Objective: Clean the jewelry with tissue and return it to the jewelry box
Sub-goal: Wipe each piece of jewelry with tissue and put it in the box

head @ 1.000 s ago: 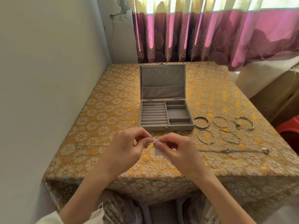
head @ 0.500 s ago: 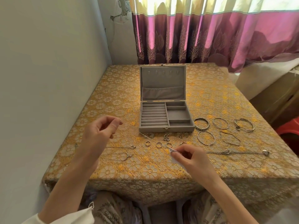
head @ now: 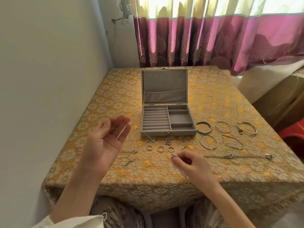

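The grey jewelry box (head: 169,132) stands open mid-table, lid upright and its compartments bare. My left hand (head: 105,142) is raised left of the box with the palm turned toward me. A small ring (head: 115,128) glints between its thumb and fingers, though motion blurs them. My right hand (head: 192,167) hovers low over the cloth near the front edge and pinches a folded white tissue (head: 174,156). Three small rings (head: 160,148) lie in a row in front of the box, just beyond the tissue.
Several bangles (head: 203,127) lie right of the box, and a chain (head: 236,156) lies nearer me. Small pendants (head: 134,151) and earrings (head: 168,141) are scattered before the box. A wall is close on the left. The curtain (head: 213,38) hangs behind the gold-patterned table (head: 148,178).
My hands were together, rubbing a piece with the tissue. They have separated: the left swung out and up to the left, and the right sank toward the table with the tissue.
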`<control>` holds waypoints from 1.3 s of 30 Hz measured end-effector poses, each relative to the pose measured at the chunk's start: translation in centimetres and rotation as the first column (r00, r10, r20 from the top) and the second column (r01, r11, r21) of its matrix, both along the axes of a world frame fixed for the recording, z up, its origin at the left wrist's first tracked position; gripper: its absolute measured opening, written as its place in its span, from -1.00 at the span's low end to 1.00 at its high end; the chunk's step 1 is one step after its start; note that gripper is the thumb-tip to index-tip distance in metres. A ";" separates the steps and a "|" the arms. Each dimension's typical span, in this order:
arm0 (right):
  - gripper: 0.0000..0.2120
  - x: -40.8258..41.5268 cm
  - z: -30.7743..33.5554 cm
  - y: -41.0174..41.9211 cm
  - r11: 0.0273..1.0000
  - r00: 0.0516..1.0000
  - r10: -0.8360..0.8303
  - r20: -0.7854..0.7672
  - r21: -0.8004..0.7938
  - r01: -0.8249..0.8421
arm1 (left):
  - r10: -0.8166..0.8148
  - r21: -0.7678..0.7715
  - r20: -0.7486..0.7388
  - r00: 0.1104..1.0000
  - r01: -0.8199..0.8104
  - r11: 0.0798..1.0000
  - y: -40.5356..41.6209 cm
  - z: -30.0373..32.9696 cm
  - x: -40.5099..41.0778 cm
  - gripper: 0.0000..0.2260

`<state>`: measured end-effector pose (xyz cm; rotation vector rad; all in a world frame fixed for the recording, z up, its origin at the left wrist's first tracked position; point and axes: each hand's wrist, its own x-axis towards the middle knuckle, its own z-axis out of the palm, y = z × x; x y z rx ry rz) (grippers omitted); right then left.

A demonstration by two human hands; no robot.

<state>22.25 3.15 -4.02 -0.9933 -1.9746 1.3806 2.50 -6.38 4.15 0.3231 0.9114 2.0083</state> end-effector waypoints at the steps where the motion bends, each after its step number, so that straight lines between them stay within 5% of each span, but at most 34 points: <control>1: -0.88 -0.2 -0.1 -0.1 1.000 1.000 0.012 0.014 -0.007 -0.012 | -0.001 0.044 0.019 1.000 0.000 0.999 0.3 0.0 0.2 -0.78; 5: -0.90 -0.6 -0.1 0.0 0.994 1.000 0.002 0.019 -0.106 0.000 | -0.030 0.069 -0.028 0.999 0.031 0.997 0.9 0.0 0.3 -0.83; 10: -0.88 0.2 -0.4 1.2 0.882 0.975 -0.199 -0.099 -0.452 0.134 | -0.144 -0.045 -0.343 0.928 0.137 0.990 1.3 1.5 -0.1 -0.86; 15: -0.88 -0.5 1.0 2.1 0.874 0.962 -0.268 -0.062 -0.437 0.215 | -0.332 -0.210 -0.538 0.775 0.259 0.943 2.7 3.9 1.1 -0.84; 21: -0.71 -1.9 6.4 4.1 0.933 0.975 -0.130 -0.180 -0.354 0.059 | -0.354 -0.359 -0.833 0.425 0.072 0.931 5.4 6.8 1.7 -0.89; 26: -0.76 -3.2 10.8 5.7 0.926 0.926 0.233 -0.297 -0.224 -0.304 | -0.307 -0.308 -0.878 0.367 0.057 0.950 7.9 9.1 1.5 -0.89; 30: -0.76 -4.5 11.5 7.8 0.929 0.927 0.316 -0.203 -0.131 -0.345 | -0.306 -0.297 -0.831 0.465 0.093 0.950 10.2 9.1 0.5 -0.86; 35: -0.79 -5.5 10.5 12.8 0.949 0.953 0.224 -0.203 -0.176 -0.260 | -0.299 -0.160 -0.309 0.903 0.260 0.952 13.7 7.5 -2.2 -0.85; 39: -0.82 -7.6 10.4 17.3 0.975 0.973 0.197 -0.118 -0.084 -0.208 | -0.262 -0.198 -0.151 0.953 0.231 0.953 17.0 5.1 -4.9 -0.88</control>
